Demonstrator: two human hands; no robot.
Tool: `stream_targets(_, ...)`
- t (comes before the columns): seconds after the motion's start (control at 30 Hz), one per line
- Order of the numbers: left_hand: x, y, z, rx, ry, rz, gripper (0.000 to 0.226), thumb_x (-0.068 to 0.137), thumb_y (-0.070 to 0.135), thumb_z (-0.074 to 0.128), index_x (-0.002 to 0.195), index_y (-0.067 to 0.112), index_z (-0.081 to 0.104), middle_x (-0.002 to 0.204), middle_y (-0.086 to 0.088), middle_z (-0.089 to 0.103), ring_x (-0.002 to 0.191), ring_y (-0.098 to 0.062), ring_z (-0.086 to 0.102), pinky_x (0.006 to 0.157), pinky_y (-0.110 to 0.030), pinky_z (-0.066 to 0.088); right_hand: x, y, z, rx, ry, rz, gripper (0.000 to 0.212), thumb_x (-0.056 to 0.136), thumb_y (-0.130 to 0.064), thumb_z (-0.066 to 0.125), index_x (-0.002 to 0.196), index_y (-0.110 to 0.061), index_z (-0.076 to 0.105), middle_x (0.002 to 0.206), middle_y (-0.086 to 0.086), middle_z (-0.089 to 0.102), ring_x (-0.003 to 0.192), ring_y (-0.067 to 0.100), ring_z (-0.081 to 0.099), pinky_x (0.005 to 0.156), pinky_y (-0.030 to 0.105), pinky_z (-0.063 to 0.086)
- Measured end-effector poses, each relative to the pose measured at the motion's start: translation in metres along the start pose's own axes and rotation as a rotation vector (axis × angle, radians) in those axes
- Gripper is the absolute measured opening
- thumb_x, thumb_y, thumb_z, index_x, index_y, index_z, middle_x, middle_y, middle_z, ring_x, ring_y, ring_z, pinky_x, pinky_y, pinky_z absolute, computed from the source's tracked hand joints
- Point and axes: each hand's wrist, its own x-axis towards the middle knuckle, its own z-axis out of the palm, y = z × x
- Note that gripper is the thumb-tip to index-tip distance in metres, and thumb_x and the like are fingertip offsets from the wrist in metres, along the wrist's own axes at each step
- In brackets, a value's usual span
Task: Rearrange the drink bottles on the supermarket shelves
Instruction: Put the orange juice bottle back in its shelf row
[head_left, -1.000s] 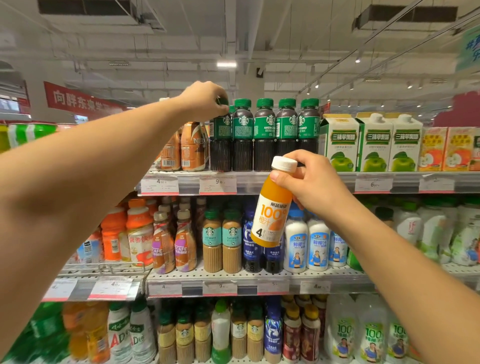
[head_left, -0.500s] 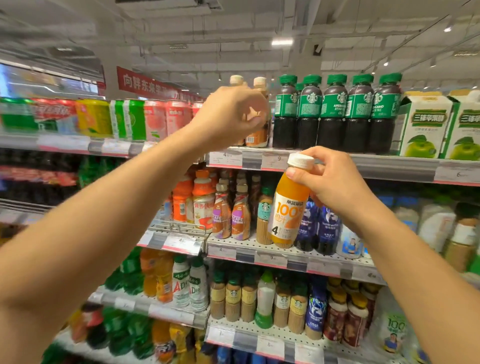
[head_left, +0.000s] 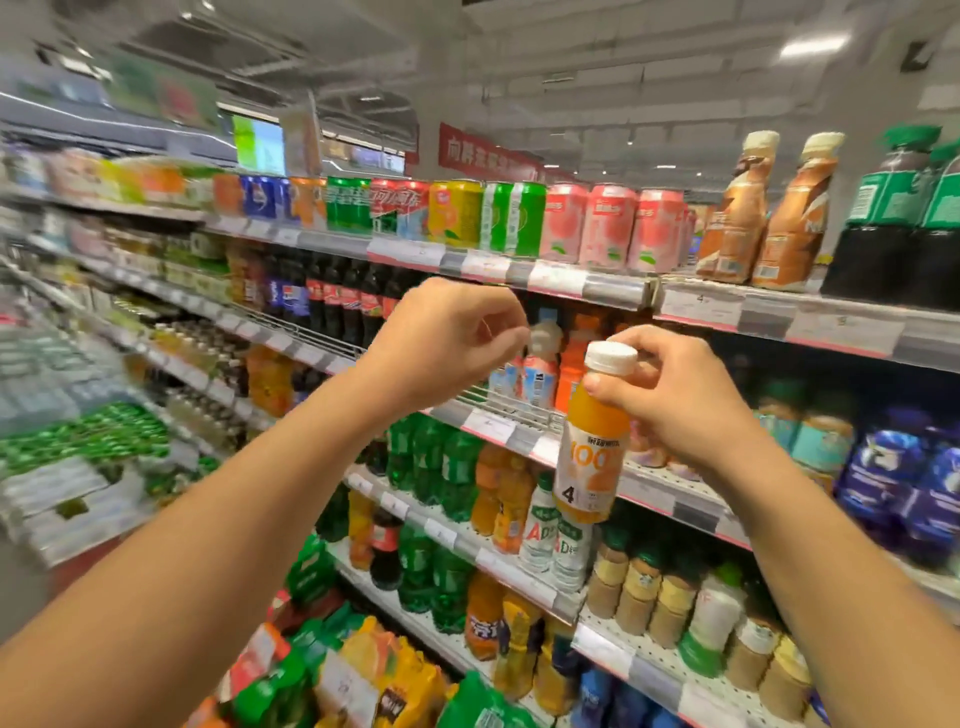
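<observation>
Lowered from the top shelf (head_left: 727, 312), the left hand (head_left: 452, 338) is hovering, fingers curled on nothing; the right hand (head_left: 680, 405) is pinching the orange juice bottle (head_left: 589, 452) by the neck, before the middle shelf (head_left: 519, 431) front edge.

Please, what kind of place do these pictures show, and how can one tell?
Most likely a supermarket drinks aisle: long shelves carry rows of cans and bottles, price tags line the shelf edges, and a red banner hangs from the ceiling.

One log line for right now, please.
left hand: curled, empty | right hand: grips juice bottle by its neck | juice bottle: in air, not shelved
</observation>
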Motion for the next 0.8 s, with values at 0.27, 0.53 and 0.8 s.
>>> stream_targets(0.27,-0.115,-0.1,-0.073,0.008,-0.487,-0.282,0.032,0.098,0.052,0.057,0.121,0.032,0.066,0.096,0.015,0.072,0.085,0.001,0.067,0.08,-0.033,0.059,0.021,-0.064,0.144,0.018,-0.254,-0.08,0.026,0.082,-0.028,0.086,0.101,-0.022,0.07,0.062,-0.016,0.065,0.05,-0.008,0.057,0.052,0.013,0.04)
stream_targets(0.53,-0.24,-0.241,-0.132,-0.04,-0.991,-0.563,0.069,0.091,0.071,0.054,0.149,0.036,0.041,0.132,0.011,0.065,0.112,-0.014,0.062,0.101,-0.041,0.051,0.039,-0.137,0.317,0.08,-0.436,-0.071,0.02,0.084,-0.028,0.084,0.095,-0.024,0.068,0.069,-0.006,0.07,0.052,0.003,0.058,0.051,0.026,0.044)
stream_targets(0.8,-0.315,-0.345,-0.227,-0.056,-0.84,-0.637,0.059,0.095,0.065,0.053,0.146,0.035,0.046,0.131,0.009,0.064,0.109,-0.009,0.062,0.095,-0.032,0.052,0.059,-0.208,0.467,0.144,-0.513,-0.057,0.02,0.085,-0.035,0.081,0.098,-0.03,0.068,0.089,-0.007,0.074,0.071,0.004,0.068,0.059,0.025,0.051)
